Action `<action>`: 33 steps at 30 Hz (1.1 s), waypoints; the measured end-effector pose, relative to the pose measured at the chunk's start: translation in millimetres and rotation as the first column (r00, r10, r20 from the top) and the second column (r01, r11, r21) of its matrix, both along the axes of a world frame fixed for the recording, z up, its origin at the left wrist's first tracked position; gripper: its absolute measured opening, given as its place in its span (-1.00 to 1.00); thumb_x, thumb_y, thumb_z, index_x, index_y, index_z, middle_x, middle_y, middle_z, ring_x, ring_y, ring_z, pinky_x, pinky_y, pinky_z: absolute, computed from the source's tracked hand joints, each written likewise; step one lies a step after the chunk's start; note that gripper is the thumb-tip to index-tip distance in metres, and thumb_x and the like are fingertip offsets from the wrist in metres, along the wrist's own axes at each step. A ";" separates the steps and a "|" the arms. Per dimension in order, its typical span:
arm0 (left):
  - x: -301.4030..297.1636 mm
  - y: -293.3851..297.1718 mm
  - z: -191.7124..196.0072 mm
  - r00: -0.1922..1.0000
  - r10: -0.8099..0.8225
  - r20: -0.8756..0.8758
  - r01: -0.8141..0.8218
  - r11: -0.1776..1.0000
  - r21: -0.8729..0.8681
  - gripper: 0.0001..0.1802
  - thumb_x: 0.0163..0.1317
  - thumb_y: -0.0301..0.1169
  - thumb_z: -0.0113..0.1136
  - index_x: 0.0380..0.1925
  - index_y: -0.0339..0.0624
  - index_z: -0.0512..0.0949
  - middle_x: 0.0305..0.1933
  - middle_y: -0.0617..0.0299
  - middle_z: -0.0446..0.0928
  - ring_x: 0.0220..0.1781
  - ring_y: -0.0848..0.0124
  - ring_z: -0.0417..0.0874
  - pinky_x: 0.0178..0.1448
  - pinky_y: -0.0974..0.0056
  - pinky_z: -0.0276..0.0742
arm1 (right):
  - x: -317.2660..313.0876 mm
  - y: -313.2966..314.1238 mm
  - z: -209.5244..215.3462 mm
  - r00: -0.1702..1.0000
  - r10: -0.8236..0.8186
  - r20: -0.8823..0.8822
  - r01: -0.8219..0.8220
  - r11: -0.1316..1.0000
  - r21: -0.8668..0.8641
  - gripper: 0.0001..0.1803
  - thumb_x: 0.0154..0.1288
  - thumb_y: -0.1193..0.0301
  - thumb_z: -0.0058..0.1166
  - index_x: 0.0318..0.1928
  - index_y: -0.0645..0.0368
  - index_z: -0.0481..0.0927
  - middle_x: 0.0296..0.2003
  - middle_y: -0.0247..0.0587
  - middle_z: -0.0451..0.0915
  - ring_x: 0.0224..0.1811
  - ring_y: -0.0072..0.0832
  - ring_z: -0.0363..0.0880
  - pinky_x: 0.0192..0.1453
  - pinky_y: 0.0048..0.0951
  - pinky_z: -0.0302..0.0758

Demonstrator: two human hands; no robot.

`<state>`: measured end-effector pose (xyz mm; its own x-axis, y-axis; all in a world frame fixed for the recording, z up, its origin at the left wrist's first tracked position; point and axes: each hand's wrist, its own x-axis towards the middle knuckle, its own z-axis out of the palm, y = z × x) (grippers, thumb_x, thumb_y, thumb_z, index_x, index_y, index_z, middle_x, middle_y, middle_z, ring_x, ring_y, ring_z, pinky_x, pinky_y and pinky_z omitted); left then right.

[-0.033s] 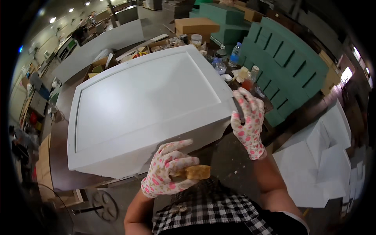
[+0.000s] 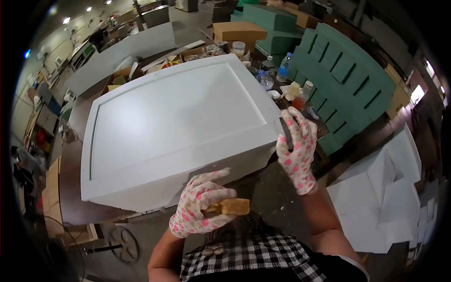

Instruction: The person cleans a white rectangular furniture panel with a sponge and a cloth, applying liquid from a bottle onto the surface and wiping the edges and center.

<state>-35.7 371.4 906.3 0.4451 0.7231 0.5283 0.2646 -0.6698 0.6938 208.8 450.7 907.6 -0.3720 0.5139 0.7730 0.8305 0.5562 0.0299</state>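
Note:
A large white panelled box (image 2: 174, 113) with a raised frame round its top lies in front of me on a brown table. Below its near edge, my left hand (image 2: 197, 204), in a white glove with pink flowers, is closed round a tan, sponge-like block (image 2: 236, 207); its index finger points out toward the box. My right hand (image 2: 298, 152), gloved alike, is at the box's near right corner with fingers apart. Its fingertips are close to the edge; whether they touch cannot be told. A dark grey patch between its thumb and fingers is unclear.
Plastic bottles (image 2: 283, 67) and small clutter stand beyond the box's right side. Green slotted foam blocks (image 2: 340, 77) are stacked to the right, white panels (image 2: 361, 202) below them. A cardboard box (image 2: 238, 32) sits behind. A handwheel (image 2: 124, 244) is at lower left.
The whole view has shifted slightly. Both hands keep almost the same pose, the left still round the tan block and the right at the corner.

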 end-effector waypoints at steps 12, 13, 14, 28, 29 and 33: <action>-25.3 -64.9 -57.8 0.778 0.480 0.405 -0.022 0.665 -0.746 -0.45 -0.10 -0.40 0.46 -0.09 -0.44 0.52 -0.06 0.07 0.58 -0.04 0.37 0.62 0.07 0.29 0.52 | -15.4 -10.5 -1.3 0.980 -0.019 -0.197 0.006 0.998 -0.069 -0.43 0.04 0.40 0.05 0.16 0.16 0.48 0.18 -0.11 0.37 0.08 -0.17 0.31 0.21 -0.11 0.24; -29.6 -64.8 -56.4 0.790 0.466 0.399 -0.007 0.656 -0.754 -0.43 -0.11 -0.40 0.46 -0.07 -0.43 0.52 -0.07 0.08 0.59 -0.06 0.38 0.62 0.06 0.30 0.53 | -36.7 -17.6 -2.6 0.983 0.037 -0.180 -0.052 0.996 -0.077 -0.43 0.03 0.40 0.05 0.15 0.16 0.48 0.18 -0.11 0.37 0.08 -0.16 0.31 0.21 -0.11 0.24; -34.9 -65.6 -54.9 0.802 0.451 0.392 0.009 0.647 -0.763 -0.42 -0.12 -0.40 0.47 -0.05 -0.42 0.52 -0.08 0.08 0.60 -0.07 0.39 0.63 0.05 0.30 0.54 | -56.3 -24.4 -2.7 0.982 0.092 -0.164 -0.107 0.991 -0.085 -0.43 0.03 0.40 0.05 0.15 0.16 0.49 0.18 -0.11 0.37 0.07 -0.15 0.32 0.21 -0.12 0.24; -198.9 -101.9 -71.2 0.979 0.192 0.064 -0.114 0.784 -0.610 -0.57 0.05 -0.20 0.37 -0.10 -0.17 0.59 0.12 0.11 0.51 0.11 0.30 0.54 0.19 0.19 0.44 | -273.7 -85.8 -8.1 0.967 0.249 -0.053 -0.253 0.963 -0.094 -0.46 0.10 0.39 0.02 0.15 0.23 0.46 0.10 -0.03 0.42 0.15 -0.09 0.34 0.19 0.00 0.24; -210.8 -109.1 -72.6 0.968 0.207 0.141 -0.043 0.693 -0.720 -0.57 0.06 -0.19 0.36 -0.10 -0.17 0.60 0.11 0.12 0.52 0.11 0.29 0.54 0.19 0.18 0.44 | -312.1 -97.4 -5.0 0.952 0.304 0.035 -0.301 0.952 -0.060 -0.47 0.08 0.36 0.05 0.13 0.19 0.48 0.11 -0.07 0.42 0.12 -0.14 0.35 0.17 -0.01 0.25; -252.1 -131.9 -108.9 0.938 0.295 0.180 -0.087 0.706 -0.703 -0.53 0.09 -0.14 0.32 -0.05 -0.16 0.56 0.02 0.11 0.57 0.06 0.16 0.57 0.15 0.14 0.46 | -395.5 -121.1 6.9 0.870 0.492 -0.027 -0.491 0.862 -0.123 -0.46 0.18 0.34 -0.02 0.20 0.20 0.43 0.18 -0.06 0.40 0.09 -0.23 0.38 0.12 -0.13 0.29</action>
